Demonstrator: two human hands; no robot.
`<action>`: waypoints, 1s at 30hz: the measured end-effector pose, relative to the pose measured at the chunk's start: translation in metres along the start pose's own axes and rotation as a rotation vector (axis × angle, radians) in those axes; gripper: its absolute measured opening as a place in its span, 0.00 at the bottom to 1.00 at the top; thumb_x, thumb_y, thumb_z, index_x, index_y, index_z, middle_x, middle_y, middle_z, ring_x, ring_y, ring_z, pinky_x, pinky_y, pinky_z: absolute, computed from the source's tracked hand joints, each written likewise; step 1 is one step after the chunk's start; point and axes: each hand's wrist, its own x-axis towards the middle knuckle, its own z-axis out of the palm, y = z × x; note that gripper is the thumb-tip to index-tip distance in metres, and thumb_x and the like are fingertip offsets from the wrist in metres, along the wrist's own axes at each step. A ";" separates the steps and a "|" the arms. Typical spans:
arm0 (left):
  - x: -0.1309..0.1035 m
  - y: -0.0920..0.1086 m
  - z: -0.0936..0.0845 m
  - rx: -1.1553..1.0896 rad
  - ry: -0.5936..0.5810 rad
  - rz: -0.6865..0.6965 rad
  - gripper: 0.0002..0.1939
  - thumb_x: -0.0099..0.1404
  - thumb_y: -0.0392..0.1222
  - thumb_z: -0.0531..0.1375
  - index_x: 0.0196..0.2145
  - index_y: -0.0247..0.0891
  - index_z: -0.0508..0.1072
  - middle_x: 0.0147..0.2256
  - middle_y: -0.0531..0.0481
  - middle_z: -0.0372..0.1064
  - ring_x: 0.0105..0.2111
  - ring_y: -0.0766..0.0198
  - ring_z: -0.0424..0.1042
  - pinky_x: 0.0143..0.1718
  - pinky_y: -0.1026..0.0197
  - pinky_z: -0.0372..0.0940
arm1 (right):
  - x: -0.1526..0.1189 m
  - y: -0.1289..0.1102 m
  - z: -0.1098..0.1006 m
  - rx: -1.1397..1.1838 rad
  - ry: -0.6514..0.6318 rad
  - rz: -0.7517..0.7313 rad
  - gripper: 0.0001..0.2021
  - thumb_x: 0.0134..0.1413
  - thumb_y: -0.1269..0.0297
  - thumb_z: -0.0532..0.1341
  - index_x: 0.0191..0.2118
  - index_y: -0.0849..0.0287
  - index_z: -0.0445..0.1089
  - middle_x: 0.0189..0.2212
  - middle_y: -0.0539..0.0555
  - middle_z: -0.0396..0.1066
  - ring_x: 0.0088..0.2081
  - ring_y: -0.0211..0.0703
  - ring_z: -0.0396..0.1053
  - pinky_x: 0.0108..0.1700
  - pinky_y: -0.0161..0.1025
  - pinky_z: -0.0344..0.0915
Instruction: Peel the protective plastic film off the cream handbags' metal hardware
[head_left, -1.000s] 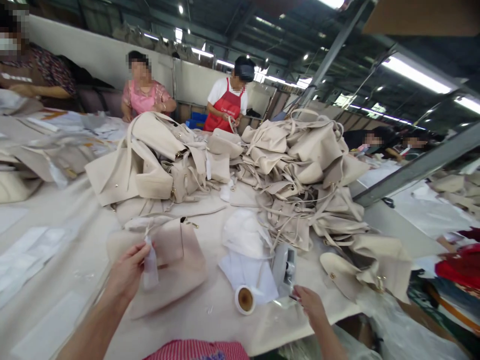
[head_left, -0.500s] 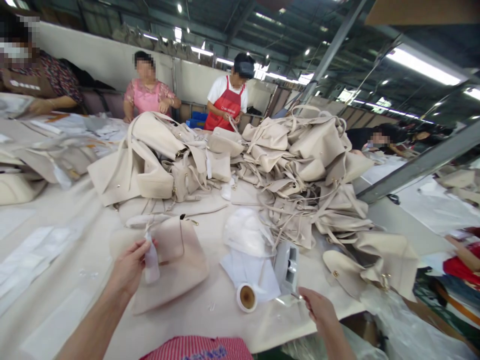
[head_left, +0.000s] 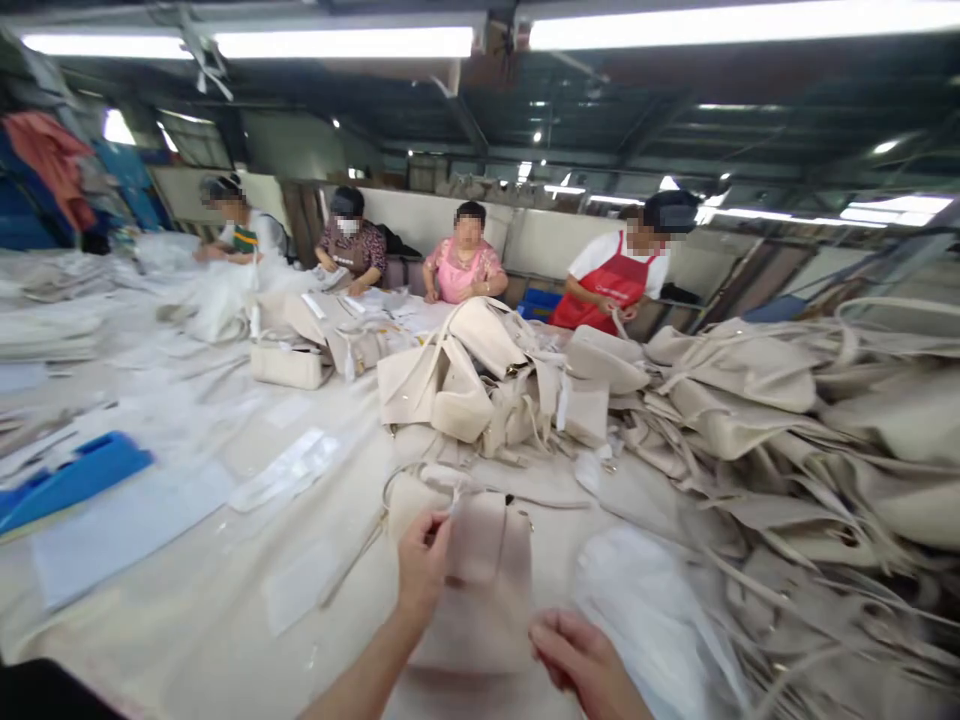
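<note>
A beige handbag [head_left: 487, 610] lies on the covered table in front of me, its flap up and its handle toward the far side. My left hand [head_left: 424, 565] is closed in a pinch at the top of the flap, on a white-wrapped hanging piece [head_left: 457, 488] by the handle, mostly hidden by my fingers. Near the bag's lower right edge is my right hand [head_left: 574, 650], with thumb and fingers pressed together. Whatever it holds, if anything, is too small or blurred to make out.
A large heap of beige bags [head_left: 750, 420] fills the right, with more bags [head_left: 465, 370] behind. Crumpled clear plastic [head_left: 637, 610] lies right of my bag. White sheets [head_left: 135, 530] and a blue holder [head_left: 82, 480] are at left. Several co-workers [head_left: 615, 280] work across the table.
My view has swung to the left. My right hand has come from beside the tape dispenser to the bag's right edge. The left hand still pinches near the bag's handle.
</note>
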 end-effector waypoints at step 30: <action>-0.014 0.018 -0.022 -0.358 -0.127 -0.541 0.07 0.42 0.38 0.62 0.21 0.38 0.66 0.16 0.53 0.67 0.16 0.69 0.60 0.20 0.65 0.51 | 0.090 -0.061 0.082 0.055 -0.041 -0.081 0.14 0.28 0.58 0.66 0.27 0.56 0.67 0.17 0.46 0.69 0.19 0.35 0.57 0.23 0.34 0.49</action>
